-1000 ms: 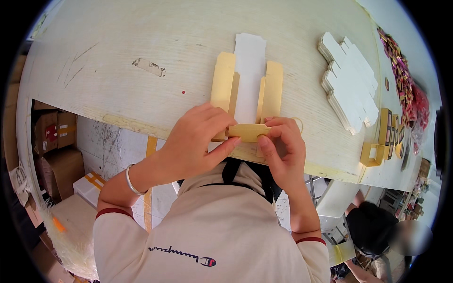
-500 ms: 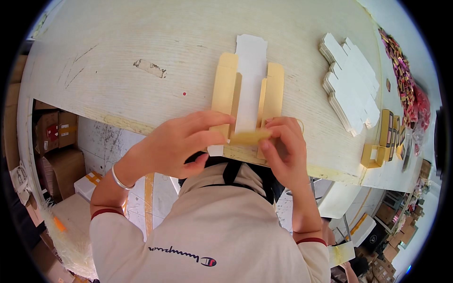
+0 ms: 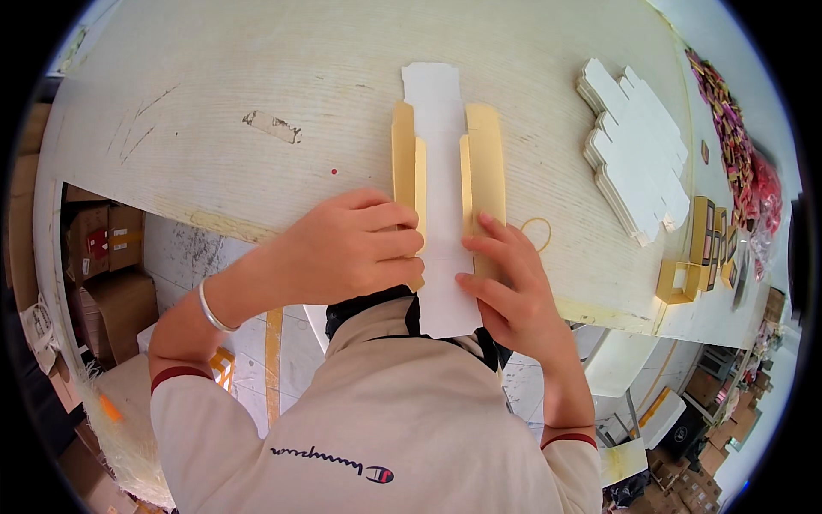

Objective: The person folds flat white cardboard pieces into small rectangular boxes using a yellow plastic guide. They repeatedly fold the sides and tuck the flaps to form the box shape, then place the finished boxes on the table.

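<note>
The half-folded carton (image 3: 442, 171) points lengthwise away across the near edge of the table (image 3: 274, 184), between the left hand (image 3: 355, 248), curled on one side, grip unclear, and the right hand (image 3: 518, 287), loosely spread against the other.

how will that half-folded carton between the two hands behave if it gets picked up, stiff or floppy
The carton is probably light, as it looks like thin card. Its upright yellow sides may stiffen the middle, while the flat white far end, reaching past them, could flop at its crease.
</note>
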Demonstrator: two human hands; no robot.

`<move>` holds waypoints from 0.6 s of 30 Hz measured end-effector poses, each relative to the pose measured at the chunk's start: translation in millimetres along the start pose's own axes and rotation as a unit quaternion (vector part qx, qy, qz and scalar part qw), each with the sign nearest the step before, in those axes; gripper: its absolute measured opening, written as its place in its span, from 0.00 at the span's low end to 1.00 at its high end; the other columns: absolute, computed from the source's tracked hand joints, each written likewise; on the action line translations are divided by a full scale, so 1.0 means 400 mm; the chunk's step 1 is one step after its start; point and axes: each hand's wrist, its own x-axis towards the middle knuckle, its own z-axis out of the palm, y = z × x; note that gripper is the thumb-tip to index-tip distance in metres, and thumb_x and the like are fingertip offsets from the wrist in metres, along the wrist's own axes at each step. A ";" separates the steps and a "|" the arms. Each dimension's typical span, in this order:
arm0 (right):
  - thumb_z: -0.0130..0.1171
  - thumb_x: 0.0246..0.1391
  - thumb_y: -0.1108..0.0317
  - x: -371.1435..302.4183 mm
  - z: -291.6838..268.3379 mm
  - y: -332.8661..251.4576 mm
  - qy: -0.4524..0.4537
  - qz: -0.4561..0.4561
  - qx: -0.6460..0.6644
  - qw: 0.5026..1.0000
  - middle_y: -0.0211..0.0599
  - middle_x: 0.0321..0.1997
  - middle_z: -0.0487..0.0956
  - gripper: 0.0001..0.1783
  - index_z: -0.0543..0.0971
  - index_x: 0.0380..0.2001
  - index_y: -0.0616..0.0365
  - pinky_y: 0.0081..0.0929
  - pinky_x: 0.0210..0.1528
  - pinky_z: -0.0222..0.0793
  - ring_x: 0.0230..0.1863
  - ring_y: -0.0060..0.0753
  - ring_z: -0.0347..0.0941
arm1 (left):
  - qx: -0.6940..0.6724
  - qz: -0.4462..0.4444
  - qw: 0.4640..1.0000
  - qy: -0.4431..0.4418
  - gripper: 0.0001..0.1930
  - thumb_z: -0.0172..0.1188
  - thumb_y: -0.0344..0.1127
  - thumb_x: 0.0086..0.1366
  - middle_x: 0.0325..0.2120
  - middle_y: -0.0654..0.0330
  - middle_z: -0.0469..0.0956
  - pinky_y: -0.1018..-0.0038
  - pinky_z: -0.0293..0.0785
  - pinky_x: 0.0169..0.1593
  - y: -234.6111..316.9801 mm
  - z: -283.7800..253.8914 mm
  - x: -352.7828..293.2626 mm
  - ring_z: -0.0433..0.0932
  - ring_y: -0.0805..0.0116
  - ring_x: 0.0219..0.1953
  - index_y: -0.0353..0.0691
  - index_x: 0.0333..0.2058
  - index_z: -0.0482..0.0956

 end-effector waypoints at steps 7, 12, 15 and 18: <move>0.65 0.38 0.78 -0.012 0.006 -0.005 -0.014 -0.013 -0.066 0.998 0.46 0.54 0.72 0.15 0.77 0.33 0.60 0.58 0.61 0.62 0.64 0.56 0.62 | -0.019 0.000 0.999 0.030 0.06 0.64 0.30 0.50 0.37 0.65 0.80 0.75 0.78 0.35 -0.025 0.008 -0.023 0.79 0.66 0.44 0.43 0.29 0.79; 0.61 0.45 0.75 -0.018 0.025 -0.037 -0.034 -0.022 -0.174 0.984 0.45 0.55 0.72 0.10 0.76 0.34 0.58 0.59 0.60 0.63 0.65 0.56 0.62 | -0.009 -0.019 0.997 0.080 0.06 0.65 0.28 0.49 0.35 0.63 0.81 0.76 0.80 0.32 -0.012 0.014 -0.030 0.80 0.64 0.41 0.40 0.27 0.79; 0.59 0.46 0.75 -0.025 0.054 -0.045 -0.004 -0.011 -0.171 0.985 0.44 0.56 0.71 0.10 0.77 0.35 0.57 0.60 0.61 0.62 0.65 0.57 0.62 | 0.019 -0.026 0.992 0.123 0.07 0.67 0.27 0.47 0.34 0.63 0.80 0.76 0.79 0.31 -0.003 0.041 -0.026 0.81 0.64 0.39 0.40 0.26 0.79; 0.60 0.42 0.76 -0.029 0.051 -0.039 0.004 0.002 -0.133 0.991 0.44 0.55 0.73 0.13 0.77 0.36 0.56 0.59 0.61 0.61 0.64 0.57 0.63 | 0.031 -0.012 0.994 0.107 0.08 0.67 0.26 0.45 0.32 0.64 0.79 0.76 0.79 0.30 0.005 0.034 -0.008 0.80 0.65 0.38 0.39 0.25 0.78</move>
